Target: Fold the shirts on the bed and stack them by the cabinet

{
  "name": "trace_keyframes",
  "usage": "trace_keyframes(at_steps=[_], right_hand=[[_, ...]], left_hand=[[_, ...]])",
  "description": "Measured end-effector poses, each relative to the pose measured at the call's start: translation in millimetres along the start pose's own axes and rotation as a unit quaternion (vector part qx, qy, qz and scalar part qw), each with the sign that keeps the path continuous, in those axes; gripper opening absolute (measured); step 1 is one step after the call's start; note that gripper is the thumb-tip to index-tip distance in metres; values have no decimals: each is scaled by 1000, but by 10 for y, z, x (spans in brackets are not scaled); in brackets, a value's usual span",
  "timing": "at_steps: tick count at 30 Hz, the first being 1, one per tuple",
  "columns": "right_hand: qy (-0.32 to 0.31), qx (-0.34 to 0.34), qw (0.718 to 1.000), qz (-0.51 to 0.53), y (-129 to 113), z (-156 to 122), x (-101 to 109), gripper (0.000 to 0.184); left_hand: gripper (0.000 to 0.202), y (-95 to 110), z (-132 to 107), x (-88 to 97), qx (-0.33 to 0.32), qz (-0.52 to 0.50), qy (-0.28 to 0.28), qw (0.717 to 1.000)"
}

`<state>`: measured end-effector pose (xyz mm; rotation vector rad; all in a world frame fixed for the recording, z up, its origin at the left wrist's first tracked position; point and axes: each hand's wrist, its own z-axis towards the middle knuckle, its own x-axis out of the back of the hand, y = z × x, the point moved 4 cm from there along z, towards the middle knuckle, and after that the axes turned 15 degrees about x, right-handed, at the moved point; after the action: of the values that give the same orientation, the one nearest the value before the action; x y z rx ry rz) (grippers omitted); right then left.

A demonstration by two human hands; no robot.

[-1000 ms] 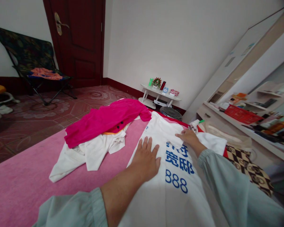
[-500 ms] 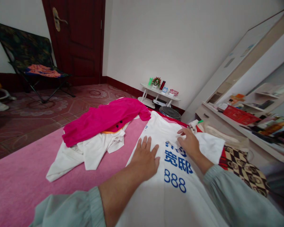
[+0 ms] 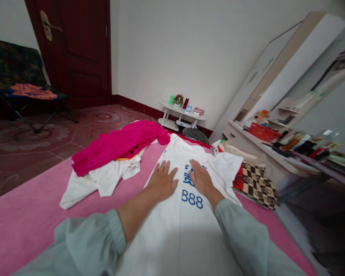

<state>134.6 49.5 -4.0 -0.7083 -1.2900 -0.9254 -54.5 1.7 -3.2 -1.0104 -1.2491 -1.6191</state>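
Nearest: my pale green sleeves [image 3: 89, 245], the left one bunched mid-forearm, probably so the cuff stays off the cloth. Under them the white T-shirt [image 3: 186, 230] lies flat and lengthwise on the pink bed cover [image 3: 25, 226], collar end away from me, blue "888" print facing up.

Left hand [image 3: 162, 180]: palm down on the shirt, just left of the print. Right hand [image 3: 200, 179]: palm down close beside it, covering part of the blue characters above the 888.

Grip, both hands: fingers apart and flat, clamped on nothing. I read the contact as pinning or smoothing the fabric, not lifting it.

Left of the shirt, apart from it: magenta garment [image 3: 117, 143] heaped over a crumpled white garment [image 3: 100, 184]. Right, at the edge of the shirt's sleeve: checkered cloth [image 3: 255, 184].

Beyond the bed: small white stand [image 3: 181, 115] against the wall, cluttered dresser [image 3: 241, 134] to the right, dark red door [image 3: 74, 50] and folding chair [image 3: 14, 73] far left
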Motion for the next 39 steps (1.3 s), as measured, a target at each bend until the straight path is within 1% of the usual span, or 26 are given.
trace_keyframes(at_steps=[4, 6, 7, 10, 12, 16, 18, 20, 22, 25, 26, 28, 30, 31, 33, 35, 36, 37, 38, 39], right_hand=[[-44, -118, 992, -9, -91, -101, -2, 62], [-55, -156, 986, 4, -165, -188, 7, 66], [-58, -164, 985, 9, -208, -239, 15, 67], [-58, -159, 985, 12, -337, -416, 51, 68], [-55, -149, 987, 6, -410, -542, 80, 67], [-41, -132, 990, -4, -504, -745, 121, 64], [-31, -127, 991, 2, -523, -800, 126, 63], [-19, -125, 992, 8, -525, -826, 126, 63], [-9, -123, 992, 13, -519, -835, 123, 62], [4, -120, 993, 18, -510, -842, 117, 62], [7, -118, 993, 20, -510, -844, 118, 62], [14, -116, 993, 26, -511, -851, 127, 61], [18, -114, 993, 37, -512, -859, 146, 61], [20, -114, 992, 43, -510, -865, 157, 61], [27, -116, 991, 58, -496, -878, 178, 59], [49, -115, 989, 78, -465, -893, 189, 56], [66, -112, 988, 89, -445, -900, 189, 53], [88, -104, 985, 102, -422, -904, 184, 50], [113, -95, 982, 118, -396, -907, 173, 46], [140, -88, 977, 137, -365, -910, 157, 43]], left_hand=[[52, 23, -59, 70, -3, 14, 13, 1000], [51, 27, -126, 120, -6, 21, 16, 1000], [52, 22, -171, 143, -7, 24, 15, 1000], [54, -18, -362, 200, -11, 33, -7, 999], [55, -56, -543, 239, -21, 38, -29, 999], [56, -140, -1016, 361, -36, 38, -65, 997], [58, -189, -1275, 440, -44, 31, -85, 995], [59, -242, -1530, 534, -60, 18, -118, 991], [62, -292, -1764, 659, -73, -3, -161, 984], [67, -311, -2045, 927, -73, -43, -235, 968], [66, -290, -2109, 1033, -71, -55, -258, 962], [54, -195, -2174, 1247, -78, -80, -288, 951], [39, -44, -2132, 1414, -105, -103, -301, 942], [35, 41, -2066, 1460, -119, -111, -304, 939], [32, 204, -1842, 1445, -140, -116, -311, 933], [34, 341, -1506, 1295, -145, -117, -303, 935], [35, 396, -1308, 1184, -143, -123, -282, 941], [39, 444, -1101, 1059, -143, -131, -244, 950], [45, 470, -895, 915, -129, -131, -200, 962], [53, 474, -701, 758, -99, -123, -156, 975]])
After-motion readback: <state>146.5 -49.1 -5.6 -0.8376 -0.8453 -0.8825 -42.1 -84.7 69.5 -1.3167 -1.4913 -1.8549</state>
